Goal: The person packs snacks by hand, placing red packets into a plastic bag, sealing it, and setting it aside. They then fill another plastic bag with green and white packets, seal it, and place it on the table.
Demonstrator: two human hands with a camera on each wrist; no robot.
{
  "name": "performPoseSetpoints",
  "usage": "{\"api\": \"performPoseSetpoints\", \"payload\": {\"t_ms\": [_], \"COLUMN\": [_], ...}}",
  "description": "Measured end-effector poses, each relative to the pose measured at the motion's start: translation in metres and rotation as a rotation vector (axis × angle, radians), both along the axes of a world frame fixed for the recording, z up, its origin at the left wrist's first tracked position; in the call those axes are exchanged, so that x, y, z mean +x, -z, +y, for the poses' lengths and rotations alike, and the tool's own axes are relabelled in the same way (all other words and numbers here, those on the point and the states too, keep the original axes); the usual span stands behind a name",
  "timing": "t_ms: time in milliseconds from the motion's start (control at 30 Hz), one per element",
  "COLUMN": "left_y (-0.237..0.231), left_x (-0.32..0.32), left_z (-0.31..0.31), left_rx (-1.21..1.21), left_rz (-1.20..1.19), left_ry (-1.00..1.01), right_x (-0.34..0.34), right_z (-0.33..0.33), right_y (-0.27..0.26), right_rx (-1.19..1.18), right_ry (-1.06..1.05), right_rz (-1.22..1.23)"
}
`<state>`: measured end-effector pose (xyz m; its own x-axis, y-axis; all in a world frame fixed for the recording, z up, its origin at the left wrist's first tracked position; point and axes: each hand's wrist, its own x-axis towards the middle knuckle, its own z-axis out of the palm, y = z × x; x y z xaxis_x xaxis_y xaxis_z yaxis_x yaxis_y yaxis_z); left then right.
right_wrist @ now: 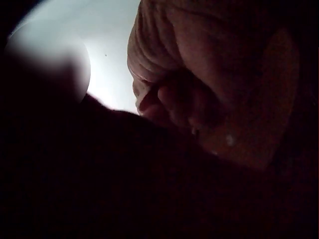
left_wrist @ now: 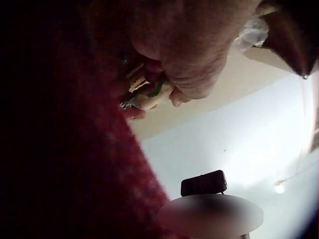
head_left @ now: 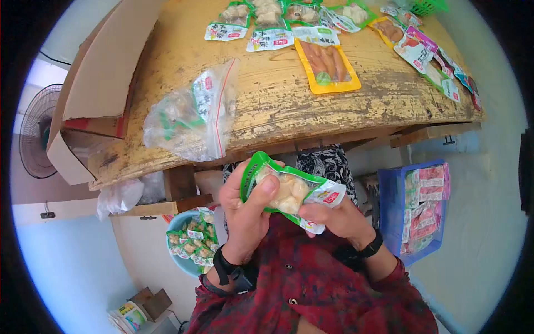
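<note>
Both hands hold one green-edged clear packet [head_left: 292, 192] with pale round pieces inside, in front of the body below the table edge. My left hand [head_left: 245, 214] grips its left end, thumb lying across the front. At the white label end, my right hand [head_left: 345, 220] pinches the lower right corner, its other fingers hidden behind. In the left wrist view the left hand [left_wrist: 194, 45] is dim, with a bit of the packet [left_wrist: 149, 99] beyond it. The right wrist view shows the right hand [right_wrist: 184, 64] with curled fingers, very dark.
On the worn yellow table [head_left: 261, 111] lie a zip bag [head_left: 194, 111] with a packet inside, a yellow-edged packet [head_left: 328, 64] and several others. A cardboard box [head_left: 105, 72] stands at left. Below are a round basin [head_left: 178, 250] of packets and a blue crate [head_left: 392, 206].
</note>
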<state>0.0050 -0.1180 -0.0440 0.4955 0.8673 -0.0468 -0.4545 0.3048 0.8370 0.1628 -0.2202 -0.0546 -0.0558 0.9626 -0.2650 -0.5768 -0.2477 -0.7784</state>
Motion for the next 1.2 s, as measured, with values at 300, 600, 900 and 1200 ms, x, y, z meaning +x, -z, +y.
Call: {"api": "performPoseSetpoints", "payload": {"t_ms": [300, 600, 900, 1200], "left_y": [-0.013, -0.03, -0.028, -0.044], "left_x": [-0.007, -0.011, -0.023, -0.018], "left_z": [0.016, 0.037, 0.014, -0.007], "left_rx": [0.463, 1.171, 0.719, 0.283], "left_rz": [0.201, 0.108, 0.086, 0.161], "left_ry": [-0.137, 0.135, 0.053, 0.095], "right_x": [0.017, 0.029, 0.037, 0.037], "right_z": [0.007, 0.013, 0.014, 0.0], "right_y": [-0.004, -0.013, -0.036, -0.039], "right_rx": [0.049, 0.093, 0.265, 0.398], "right_ry": [-0.071, 0.032, 0.354, 0.349], "right_rz": [-0.35, -0.063, -0.366, -0.651]}}
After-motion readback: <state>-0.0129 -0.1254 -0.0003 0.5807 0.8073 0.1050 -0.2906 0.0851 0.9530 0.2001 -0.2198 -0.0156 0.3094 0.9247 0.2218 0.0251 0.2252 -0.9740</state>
